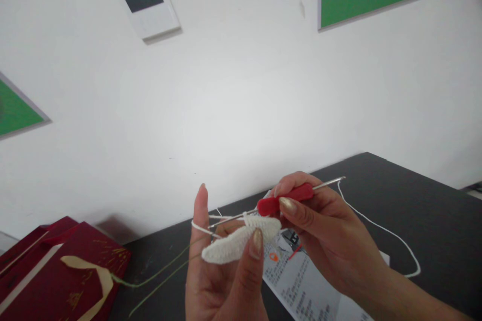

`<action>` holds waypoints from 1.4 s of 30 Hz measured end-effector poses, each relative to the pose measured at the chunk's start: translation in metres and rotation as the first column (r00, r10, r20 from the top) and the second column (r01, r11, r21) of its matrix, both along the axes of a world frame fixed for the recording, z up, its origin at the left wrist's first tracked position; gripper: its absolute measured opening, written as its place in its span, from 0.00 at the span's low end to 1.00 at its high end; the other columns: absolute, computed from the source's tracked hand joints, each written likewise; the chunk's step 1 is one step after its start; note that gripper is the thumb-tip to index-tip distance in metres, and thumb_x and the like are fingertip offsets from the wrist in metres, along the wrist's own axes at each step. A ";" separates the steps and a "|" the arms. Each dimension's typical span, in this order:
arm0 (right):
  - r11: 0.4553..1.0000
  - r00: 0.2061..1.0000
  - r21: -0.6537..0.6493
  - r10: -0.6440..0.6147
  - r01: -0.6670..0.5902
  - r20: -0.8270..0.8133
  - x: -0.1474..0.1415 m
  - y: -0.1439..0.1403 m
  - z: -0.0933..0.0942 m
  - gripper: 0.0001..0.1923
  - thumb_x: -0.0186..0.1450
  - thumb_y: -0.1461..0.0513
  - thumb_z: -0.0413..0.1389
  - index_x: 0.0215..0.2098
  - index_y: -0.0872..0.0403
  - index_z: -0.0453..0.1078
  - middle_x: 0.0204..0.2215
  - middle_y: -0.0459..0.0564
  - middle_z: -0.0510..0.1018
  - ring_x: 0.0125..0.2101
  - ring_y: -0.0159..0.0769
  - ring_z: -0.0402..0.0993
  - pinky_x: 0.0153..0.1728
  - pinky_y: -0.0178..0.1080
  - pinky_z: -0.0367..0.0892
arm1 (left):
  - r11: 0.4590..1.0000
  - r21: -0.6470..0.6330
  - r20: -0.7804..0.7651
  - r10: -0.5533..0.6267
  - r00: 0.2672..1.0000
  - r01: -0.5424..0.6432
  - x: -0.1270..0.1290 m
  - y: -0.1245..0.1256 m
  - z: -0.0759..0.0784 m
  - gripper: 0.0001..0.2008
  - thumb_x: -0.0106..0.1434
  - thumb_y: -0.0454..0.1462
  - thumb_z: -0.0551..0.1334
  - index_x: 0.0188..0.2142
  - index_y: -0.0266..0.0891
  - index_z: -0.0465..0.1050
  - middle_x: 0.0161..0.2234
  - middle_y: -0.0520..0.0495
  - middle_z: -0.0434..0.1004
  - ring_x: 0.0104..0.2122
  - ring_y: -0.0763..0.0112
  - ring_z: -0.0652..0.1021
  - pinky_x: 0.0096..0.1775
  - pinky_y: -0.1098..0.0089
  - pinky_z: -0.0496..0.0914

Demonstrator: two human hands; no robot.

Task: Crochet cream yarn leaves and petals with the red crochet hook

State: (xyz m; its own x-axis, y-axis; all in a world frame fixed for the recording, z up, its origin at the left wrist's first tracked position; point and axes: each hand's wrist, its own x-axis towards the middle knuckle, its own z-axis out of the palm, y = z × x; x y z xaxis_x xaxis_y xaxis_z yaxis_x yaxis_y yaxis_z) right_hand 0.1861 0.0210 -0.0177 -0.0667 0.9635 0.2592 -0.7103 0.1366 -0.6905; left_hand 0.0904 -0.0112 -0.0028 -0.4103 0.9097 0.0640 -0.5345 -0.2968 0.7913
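Observation:
My left hand (229, 281) pinches a white crocheted piece (235, 243) between thumb and fingers, its index finger raised with white yarn (201, 228) looped round it. My right hand (320, 225) grips the red handle of a crochet hook (301, 192). The hook's metal shaft passes along the top edge of the piece, where a loop of yarn sits on it. A second metal end sticks out of the handle to the upper right. Part of the piece is hidden behind my left thumb.
Dark red gift bags (75, 271) with a cream ribbon (103, 281) stand at the lower left, thin green strands (158, 275) beside them. A printed sheet (301, 281) lies under my hands on the black table (399, 200). Loose white yarn (391, 233) trails at right. A white wall rises behind.

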 end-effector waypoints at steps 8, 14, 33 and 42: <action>1.000 1.000 0.020 0.012 -0.013 0.028 -0.001 0.000 0.001 0.08 0.53 0.67 0.69 0.30 0.52 0.77 0.27 0.46 0.83 0.27 0.30 0.78 0.29 0.30 0.72 | 0.999 0.013 0.003 -0.041 0.999 0.041 -0.006 0.004 -0.003 0.34 0.54 0.27 0.68 0.59 0.50 0.67 0.25 0.54 0.76 0.22 0.80 0.75 0.30 0.80 0.72; 0.997 0.990 0.047 -0.073 0.068 0.122 -0.001 -0.003 0.003 0.10 0.52 0.70 0.68 0.29 0.51 0.78 0.28 0.44 0.83 0.28 0.28 0.77 0.29 0.28 0.71 | 0.998 0.028 0.051 -0.066 0.996 0.065 -0.006 0.005 -0.004 0.33 0.57 0.26 0.65 0.60 0.48 0.65 0.26 0.54 0.75 0.24 0.79 0.77 0.31 0.80 0.73; 0.992 0.992 0.100 -0.089 0.080 0.092 -0.005 0.003 0.000 0.03 0.57 0.66 0.66 0.29 0.53 0.78 0.26 0.45 0.81 0.27 0.28 0.76 0.29 0.28 0.71 | 0.996 0.040 -0.012 -0.077 0.997 0.077 -0.012 0.016 -0.013 0.37 0.56 0.29 0.68 0.62 0.53 0.61 0.27 0.56 0.75 0.27 0.80 0.76 0.35 0.80 0.72; 0.999 0.999 -0.037 0.027 -0.028 -0.039 -0.007 0.005 -0.007 0.04 0.59 0.61 0.65 0.33 0.52 0.79 0.29 0.48 0.84 0.28 0.29 0.78 0.30 0.29 0.76 | 0.992 0.083 0.069 -0.103 0.992 0.097 -0.012 0.014 -0.009 0.37 0.56 0.26 0.67 0.61 0.56 0.62 0.24 0.58 0.72 0.25 0.83 0.74 0.34 0.83 0.71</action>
